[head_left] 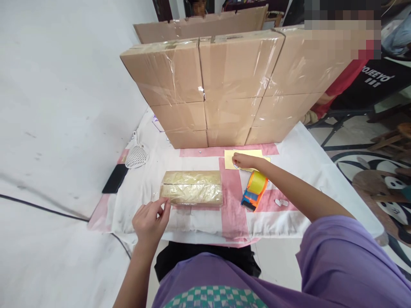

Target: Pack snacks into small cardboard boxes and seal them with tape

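A small cardboard package [192, 188] wrapped in shiny clear tape lies on the cloth-covered table in front of me. At its near left corner is my left hand [150, 219], thumb and forefinger pinched together; whether they grip anything is too small to see. My right hand [240, 160], with its fingers curled closed, rests over a pale yellow sheet [256, 153] beyond the package. What those fingers hold, if anything, is hidden. Below my right forearm sits an orange and blue tape dispenser [255, 189] carrying a yellow roll.
A tall wall of taped cardboard boxes [233, 81] stands across the table's back. Toward the left are a white perforated paddle [137, 155] and a black phone [115, 178], near the white wall. Small clear scraps [281, 202] lie at right. A person in red sits behind.
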Tool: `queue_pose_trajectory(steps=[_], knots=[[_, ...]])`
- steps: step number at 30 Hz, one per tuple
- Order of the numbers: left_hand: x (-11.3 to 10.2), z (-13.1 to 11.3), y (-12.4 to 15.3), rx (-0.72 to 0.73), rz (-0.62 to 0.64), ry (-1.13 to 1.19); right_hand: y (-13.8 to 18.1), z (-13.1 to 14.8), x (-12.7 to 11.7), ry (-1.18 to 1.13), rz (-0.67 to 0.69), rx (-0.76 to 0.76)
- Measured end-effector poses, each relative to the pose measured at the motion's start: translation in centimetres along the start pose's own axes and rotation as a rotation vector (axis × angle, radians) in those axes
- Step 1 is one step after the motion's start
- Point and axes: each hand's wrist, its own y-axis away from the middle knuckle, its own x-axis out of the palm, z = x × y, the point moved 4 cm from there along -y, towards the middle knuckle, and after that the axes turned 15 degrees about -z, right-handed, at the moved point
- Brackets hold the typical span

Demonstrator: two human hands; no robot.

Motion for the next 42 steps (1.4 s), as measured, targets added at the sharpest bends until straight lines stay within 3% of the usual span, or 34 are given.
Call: queue_pose_trajectory(steps=[8, 13, 17, 20, 23, 25, 28, 31, 38, 42], knots=[[-0.2, 0.1, 0.1, -0.011, 0.009, 0.004, 0.2, 0.9, -0.9, 0.017, -0.012, 0.066], [0.1, 0.7, 0.1, -0.078, 0.010, -0.039, 0.4, 1.9, -3.0, -0.047, -0.048, 0.142], [1.3, 2.1, 0.6, -0.339, 0.116, 0.039, 2.7, 4.8, -5.5, -0.169, -0.132, 0.132], [3.0, 3.6, 2.2, -0.707, 0.262, 0.201, 6.1, 9.0, -5.8, -0.473, -0.301, 0.078], [4.6, 4.9, 4.1, -1.084, 0.268, 0.362, 9.5, 12.6, -3.1, -0.944, -0.395, 0.158], [5.4, 5.2, 4.8, -1.208, 0.255, 0.466, 10.8, 14.1, -0.1, -1.143, -0.394, 0.233], [5.8, 5.3, 5.0, -1.237, 0.257, 0.506, 11.4, 15.1, 4.0, -1.269, -0.423, 0.297], [5.8, 5.1, 4.8, -1.221, 0.246, 0.474, 11.2, 15.4, 6.4, -1.273, -0.479, 0.315], [5.6, 4.2, 5.4, -1.285, 0.210, 0.471, 9.9, 16.4, 8.9, -1.324, -0.600, 0.384], [5.5, 4.2, 5.7, -1.276, 0.203, 0.469, 10.0, 16.9, 10.2, -1.427, -0.784, 0.484]])
